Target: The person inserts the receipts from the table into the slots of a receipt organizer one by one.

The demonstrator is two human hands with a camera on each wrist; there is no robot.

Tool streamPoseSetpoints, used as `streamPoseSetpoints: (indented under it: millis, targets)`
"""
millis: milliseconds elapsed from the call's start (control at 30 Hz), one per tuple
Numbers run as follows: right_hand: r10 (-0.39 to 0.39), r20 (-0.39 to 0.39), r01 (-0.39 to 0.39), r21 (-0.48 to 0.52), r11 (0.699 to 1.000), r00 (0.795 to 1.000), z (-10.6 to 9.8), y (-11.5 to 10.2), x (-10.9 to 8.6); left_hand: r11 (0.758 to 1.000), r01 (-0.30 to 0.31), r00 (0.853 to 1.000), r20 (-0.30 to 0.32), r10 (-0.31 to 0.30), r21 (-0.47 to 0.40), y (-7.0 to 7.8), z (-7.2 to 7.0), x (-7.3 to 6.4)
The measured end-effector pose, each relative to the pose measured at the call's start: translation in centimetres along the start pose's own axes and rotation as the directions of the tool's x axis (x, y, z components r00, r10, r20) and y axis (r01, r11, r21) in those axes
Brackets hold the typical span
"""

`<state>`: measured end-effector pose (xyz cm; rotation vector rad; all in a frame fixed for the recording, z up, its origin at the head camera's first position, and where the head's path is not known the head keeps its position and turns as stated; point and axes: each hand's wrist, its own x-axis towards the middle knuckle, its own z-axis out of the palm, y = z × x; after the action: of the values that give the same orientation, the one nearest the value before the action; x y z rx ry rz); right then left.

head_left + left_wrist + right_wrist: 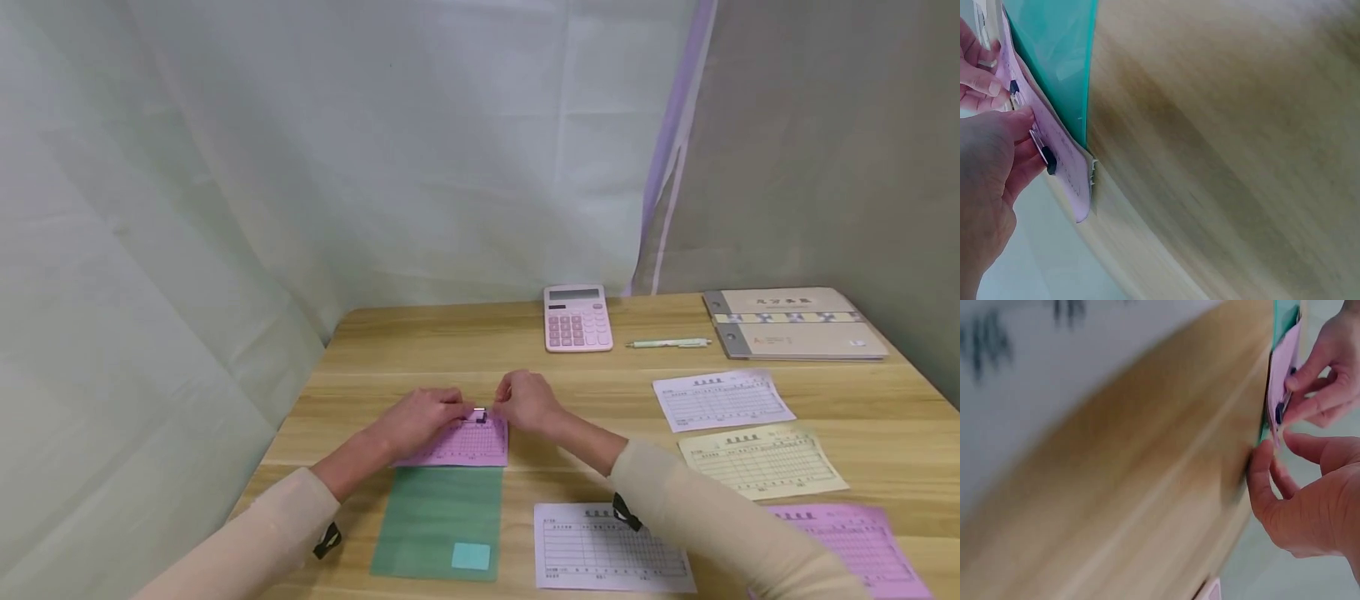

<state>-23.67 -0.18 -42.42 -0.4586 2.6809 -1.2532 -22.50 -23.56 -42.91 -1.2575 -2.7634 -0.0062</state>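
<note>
A pink printed form [472,446] lies at the top of a green folder [438,508], covering the folder's upper part. Two black binder clips [1049,160] grip the form's far edge, seen in the left wrist view. My left hand [423,419] pinches that edge, thumb on the pink face between the clips. At the far right corner, my right hand [527,402] pinches the form between thumb and fingers. In the right wrist view, a clip [1280,412] stands close to the right fingertips. The left fingers partly hide the sheet's far left side in the head view.
A white form [611,562] lies under the right forearm. Further right are another white form [720,400], a yellow form [761,462] and a pink one [862,542]. Along the back are a pink calculator [577,319], a pen [667,343] and a binder [795,325].
</note>
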Motion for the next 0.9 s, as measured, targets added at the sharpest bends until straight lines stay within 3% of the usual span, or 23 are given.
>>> streamPoseSetpoints:
  millis: [133, 300, 567, 900]
  targets:
    - [-0.017, 0.035, 0.019, -0.058, 0.998, 0.999, -0.54, -0.04, 0.35, 1.000, 0.007, 1.000, 0.013, -0.007, -0.020, 0.00, -0.14, 0.05]
    - [0.043, 0.115, -0.048, 0.041, 0.998, 0.992, -0.51, 0.00, 0.34, 1.000, 0.005, 1.000, 0.013, -0.004, -0.016, 0.01, -0.18, 0.03]
    - [0.098, 0.096, -0.112, 0.154, 0.982, 0.991, 0.07, 0.28, 0.24, 1.000, -0.011, 1.000, -0.002, 0.011, 0.025, 0.08, -0.01, -0.06]
    - [0.134, 0.065, -0.143, 0.158, 0.977, 0.989, 0.30, -0.02, -0.16, 1.000, 0.002, 1.000, 0.002, -0.002, 0.030, 0.22, 0.01, -0.16]
